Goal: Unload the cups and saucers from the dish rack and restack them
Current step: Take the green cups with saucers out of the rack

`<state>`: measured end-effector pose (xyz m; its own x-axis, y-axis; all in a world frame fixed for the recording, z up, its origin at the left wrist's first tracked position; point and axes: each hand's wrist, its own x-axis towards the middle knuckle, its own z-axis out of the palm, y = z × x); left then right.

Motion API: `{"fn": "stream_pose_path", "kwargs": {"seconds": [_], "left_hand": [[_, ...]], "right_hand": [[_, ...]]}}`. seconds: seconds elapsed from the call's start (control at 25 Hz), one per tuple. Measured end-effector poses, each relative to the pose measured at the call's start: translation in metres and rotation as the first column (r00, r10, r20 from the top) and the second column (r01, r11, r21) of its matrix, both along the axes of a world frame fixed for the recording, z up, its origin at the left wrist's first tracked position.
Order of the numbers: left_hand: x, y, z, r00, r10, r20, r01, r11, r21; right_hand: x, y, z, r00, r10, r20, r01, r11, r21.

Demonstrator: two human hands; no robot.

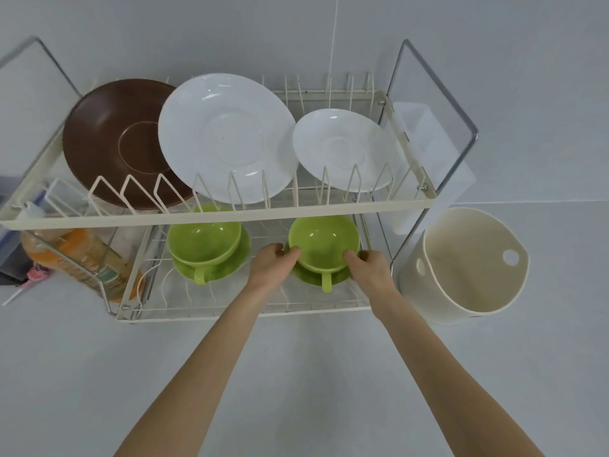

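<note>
Wall (494, 44): plain pale grey, unmarked, evenly lit.
Worktop (313, 374): smooth pale grey, nearly matching the wall; a faint seam at the right marks where they meet.
Cord (335, 34): thin white line hanging straight down the wall.
Light: soft and diffuse, with only weak shadows.

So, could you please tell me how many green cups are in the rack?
2, both on green saucers on the lower tier: one at left, one at right between both hands. None appear hidden.
</note>
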<state>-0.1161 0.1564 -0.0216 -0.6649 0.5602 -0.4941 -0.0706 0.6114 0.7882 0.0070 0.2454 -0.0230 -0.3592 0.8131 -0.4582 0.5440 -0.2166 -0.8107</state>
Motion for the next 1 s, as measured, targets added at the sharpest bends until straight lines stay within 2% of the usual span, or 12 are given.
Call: {"fn": "stream_pose_path", "kwargs": {"seconds": [0.16,0.32,0.68,1.0], "left_hand": [[0.022,-0.029,0.011,0.994,0.066,0.092,-0.079,0.986,0.145],[0.052,-0.065,0.022,0.989,0.112,0.094,-0.130,0.967,0.219],[0.111,-0.123,-0.005,0.988,0.094,0.120,-0.112,0.981,0.157],[0.119,-0.138,-0.035,0.991,0.041,0.129,-0.050,0.996,0.067]], "right_hand": [[0.018,-0.023,0.009,0.997,0.030,-0.078,-0.029,0.999,0.023],[0.049,-0.053,0.016,0.992,0.035,-0.118,-0.031,0.999,0.036],[0.115,-0.108,-0.010,0.997,-0.008,-0.082,0.002,0.998,-0.064],[0.121,-0.120,-0.031,0.996,0.061,0.064,-0.057,0.996,-0.065]]}}
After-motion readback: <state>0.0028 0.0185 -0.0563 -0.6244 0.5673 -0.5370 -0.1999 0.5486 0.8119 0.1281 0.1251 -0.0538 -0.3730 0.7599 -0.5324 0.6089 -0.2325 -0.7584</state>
